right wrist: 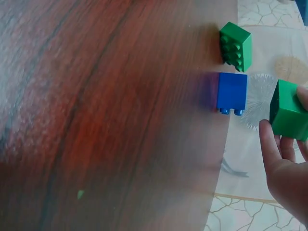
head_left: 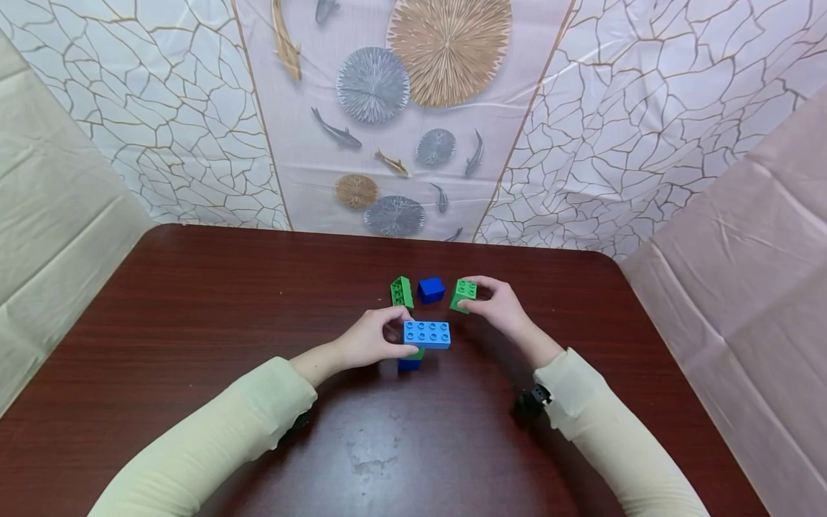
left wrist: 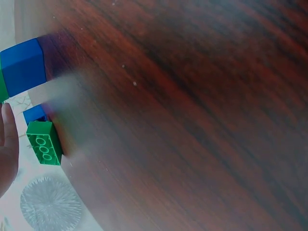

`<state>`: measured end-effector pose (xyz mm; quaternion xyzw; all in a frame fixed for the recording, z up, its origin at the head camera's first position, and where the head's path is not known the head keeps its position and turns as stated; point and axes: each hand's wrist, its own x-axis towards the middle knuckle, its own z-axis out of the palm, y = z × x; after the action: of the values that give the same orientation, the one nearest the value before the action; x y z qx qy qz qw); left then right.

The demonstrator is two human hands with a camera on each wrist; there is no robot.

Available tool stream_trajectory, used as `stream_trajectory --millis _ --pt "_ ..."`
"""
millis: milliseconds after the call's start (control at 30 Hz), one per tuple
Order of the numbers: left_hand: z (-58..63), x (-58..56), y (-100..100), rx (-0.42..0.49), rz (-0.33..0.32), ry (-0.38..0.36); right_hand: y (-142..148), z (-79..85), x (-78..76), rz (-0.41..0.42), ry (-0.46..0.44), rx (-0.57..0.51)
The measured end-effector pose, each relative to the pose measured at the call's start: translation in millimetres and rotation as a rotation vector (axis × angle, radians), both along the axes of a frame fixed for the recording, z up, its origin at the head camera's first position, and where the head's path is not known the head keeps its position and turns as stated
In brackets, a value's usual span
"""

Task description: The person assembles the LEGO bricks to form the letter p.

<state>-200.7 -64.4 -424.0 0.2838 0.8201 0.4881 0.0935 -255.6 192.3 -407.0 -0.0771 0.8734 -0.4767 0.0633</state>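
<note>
The left hand grips a light-blue brick; the right hand grips a square green brick. Toward the counter's far edge lie a dark-blue brick and tipped green brick.

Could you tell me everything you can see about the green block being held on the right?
The green block looks like smooth plastic, a toy building brick. Four round studs, in two rows of two, show on its top; the sides in view are plain. It is held with its studs facing up. The person's right grip pinches it between thumb and fingers, hiding part of it. It is to the right of the dark blue brick, not touching it. Whether it touches the table is unclear.
</note>
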Motion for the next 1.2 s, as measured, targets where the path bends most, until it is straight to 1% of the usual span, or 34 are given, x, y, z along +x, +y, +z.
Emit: stream_trajectory --millis 133,333,767,900,1033,1200 --pt "-0.1 -0.4 0.1 -0.003 0.002 0.003 -2.1 5.6 3.4 0.001 -0.007 0.018" --pt "-0.6 -0.8 0.2 -0.011 0.007 0.002 -2.2 15.1 6.9 0.023 0.046 0.06" --pt "1.5 -0.5 0.3 -0.008 0.006 0.0 -9.7 30.0 21.7 0.069 0.102 0.047" --pt "1.4 -1.0 0.0 -0.009 0.006 -0.005 -14.0 32.9 26.1 0.1 0.117 0.017" --pt "0.4 -1.6 0.3 -0.012 0.007 -0.025 -19.2 35.7 31.9 0.133 0.126 -0.014" --pt "0.2 -1.7 -0.4 -0.012 0.001 -0.029 -26.2 40.3 38.5 0.165 0.147 -0.008"
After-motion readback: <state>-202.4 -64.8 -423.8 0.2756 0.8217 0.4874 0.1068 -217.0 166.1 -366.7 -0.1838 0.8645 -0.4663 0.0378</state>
